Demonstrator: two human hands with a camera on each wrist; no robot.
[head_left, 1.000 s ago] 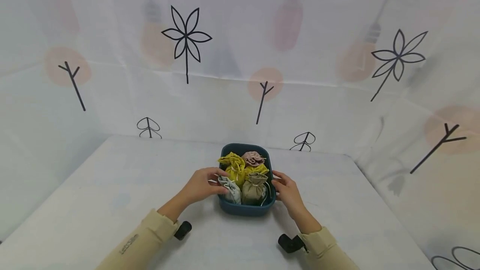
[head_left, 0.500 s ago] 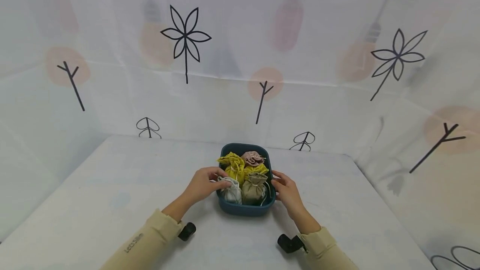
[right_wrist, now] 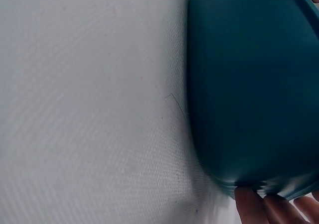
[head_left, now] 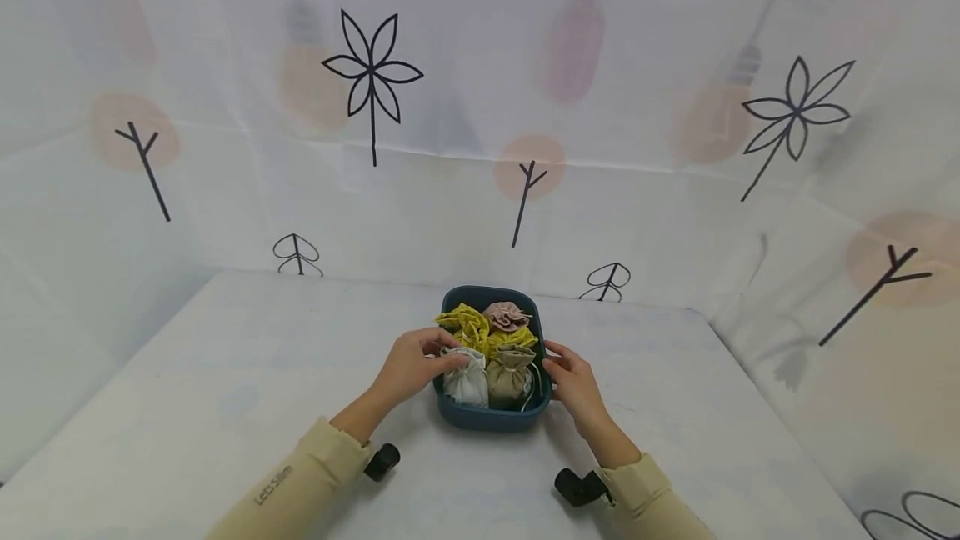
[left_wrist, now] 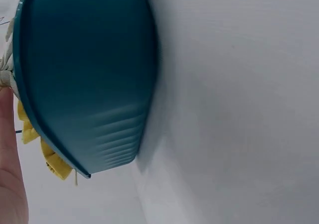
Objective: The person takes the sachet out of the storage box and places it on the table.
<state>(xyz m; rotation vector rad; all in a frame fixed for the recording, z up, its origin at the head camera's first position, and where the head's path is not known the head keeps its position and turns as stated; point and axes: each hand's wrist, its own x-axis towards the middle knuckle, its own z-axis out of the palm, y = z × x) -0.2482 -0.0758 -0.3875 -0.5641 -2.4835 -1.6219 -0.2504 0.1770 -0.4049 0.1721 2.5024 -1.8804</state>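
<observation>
Several small drawstring pouches fill a dark teal plastic bin (head_left: 487, 419). At its near left corner, my left hand (head_left: 408, 367) pinches the gathered top of a white pouch (head_left: 467, 383), which sits upright inside. Against that pouch stands an olive-brown pouch (head_left: 510, 382) with a loose white cord. Behind them are a yellow pouch (head_left: 463, 322), another yellow pouch (head_left: 517, 340) and a dusty pink pouch (head_left: 507, 316). My right hand (head_left: 577, 383) rests its fingers (right_wrist: 251, 206) against the bin's right outer wall; nothing shows that it lifts the bin.
The bin stands on a white-covered table (head_left: 300, 357), toward the far side. A pale curtain (head_left: 465, 107) with printed flowers and twigs hangs behind and at the sides. A black camera (head_left: 382, 462) sits at the left wrist and another black camera (head_left: 579, 487) at the right.
My left hand has moved slightly right and up, with the white pouch turning upright against the olive-brown pouch. My right hand and the bin have stayed in place.
</observation>
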